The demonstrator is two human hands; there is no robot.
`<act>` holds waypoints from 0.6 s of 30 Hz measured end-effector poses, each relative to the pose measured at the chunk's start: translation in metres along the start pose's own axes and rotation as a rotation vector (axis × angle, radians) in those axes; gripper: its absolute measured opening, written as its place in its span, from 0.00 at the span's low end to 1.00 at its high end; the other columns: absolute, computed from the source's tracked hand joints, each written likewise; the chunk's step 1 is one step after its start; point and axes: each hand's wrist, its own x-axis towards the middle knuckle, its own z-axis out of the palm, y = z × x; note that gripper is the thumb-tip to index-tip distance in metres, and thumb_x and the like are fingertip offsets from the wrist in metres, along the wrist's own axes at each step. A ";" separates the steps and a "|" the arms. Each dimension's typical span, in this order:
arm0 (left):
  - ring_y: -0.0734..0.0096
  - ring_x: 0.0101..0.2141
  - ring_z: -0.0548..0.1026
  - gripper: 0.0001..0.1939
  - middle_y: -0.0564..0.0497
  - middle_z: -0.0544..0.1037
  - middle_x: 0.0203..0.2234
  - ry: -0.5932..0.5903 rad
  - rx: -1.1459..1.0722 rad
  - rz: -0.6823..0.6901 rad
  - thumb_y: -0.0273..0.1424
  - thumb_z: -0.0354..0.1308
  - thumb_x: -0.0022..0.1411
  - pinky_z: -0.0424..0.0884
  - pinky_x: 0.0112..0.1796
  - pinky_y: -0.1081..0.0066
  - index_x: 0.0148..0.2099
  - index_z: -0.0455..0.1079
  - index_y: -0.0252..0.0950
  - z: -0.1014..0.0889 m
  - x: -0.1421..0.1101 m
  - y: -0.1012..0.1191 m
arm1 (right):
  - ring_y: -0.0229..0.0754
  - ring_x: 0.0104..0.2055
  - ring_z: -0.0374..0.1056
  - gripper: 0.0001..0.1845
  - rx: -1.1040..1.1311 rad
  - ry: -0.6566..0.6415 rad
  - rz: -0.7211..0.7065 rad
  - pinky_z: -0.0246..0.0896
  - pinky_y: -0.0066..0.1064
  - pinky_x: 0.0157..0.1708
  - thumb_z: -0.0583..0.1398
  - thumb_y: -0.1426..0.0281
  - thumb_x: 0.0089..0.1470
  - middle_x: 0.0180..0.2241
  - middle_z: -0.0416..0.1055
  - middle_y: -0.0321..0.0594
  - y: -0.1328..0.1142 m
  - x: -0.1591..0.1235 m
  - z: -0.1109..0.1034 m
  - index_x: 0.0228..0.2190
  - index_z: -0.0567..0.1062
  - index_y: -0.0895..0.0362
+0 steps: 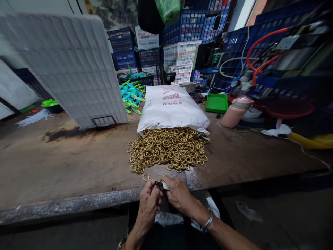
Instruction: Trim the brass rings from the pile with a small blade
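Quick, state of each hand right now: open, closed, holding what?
Left hand: fingers closed on a small dark piece.
Right hand: fingers closed beside it; what they grip is unclear.

We wear a shiny, rounded silver metal bangle [208,221] on our right wrist and a gold-toned band [121,242], partly cut off, on our left; our hands [179,195] and forearms [227,233] are bare.

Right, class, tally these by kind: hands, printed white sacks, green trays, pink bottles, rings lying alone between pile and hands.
Left hand and right hand: 2
Printed white sack: 1
Green tray: 1
Pink bottle: 1
Lone ring: 1
Total: 6
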 end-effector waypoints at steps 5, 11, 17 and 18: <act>0.86 0.11 0.56 0.16 0.61 0.64 0.15 -0.001 0.006 -0.006 0.44 0.56 0.49 0.49 0.13 0.82 0.30 0.59 0.37 0.000 -0.002 0.003 | 0.42 0.37 0.63 0.18 -0.026 0.050 0.004 0.49 0.29 0.35 0.49 0.78 0.44 0.35 0.69 0.43 -0.001 -0.002 0.004 0.40 0.65 0.58; 0.86 0.11 0.54 0.17 0.61 0.62 0.13 0.003 0.022 0.031 0.45 0.57 0.49 0.48 0.13 0.82 0.28 0.58 0.37 0.002 -0.007 0.006 | 0.41 0.31 0.64 0.14 -0.042 0.025 0.029 0.46 0.28 0.29 0.49 0.78 0.46 0.29 0.70 0.42 0.002 0.002 0.004 0.35 0.67 0.58; 0.86 0.11 0.52 0.18 0.61 0.62 0.12 -0.047 -0.004 0.084 0.46 0.58 0.48 0.47 0.13 0.81 0.26 0.58 0.37 0.005 -0.014 0.013 | 0.37 0.28 0.62 0.12 0.003 0.132 0.017 0.45 0.27 0.27 0.49 0.78 0.45 0.27 0.69 0.39 0.018 0.012 0.001 0.32 0.67 0.57; 0.86 0.11 0.53 0.18 0.61 0.62 0.12 -0.036 -0.007 0.077 0.45 0.58 0.48 0.47 0.13 0.82 0.26 0.58 0.37 0.005 -0.014 0.014 | 0.38 0.29 0.62 0.12 0.001 0.167 0.029 0.46 0.27 0.28 0.48 0.78 0.45 0.27 0.69 0.39 0.017 0.013 -0.001 0.32 0.66 0.58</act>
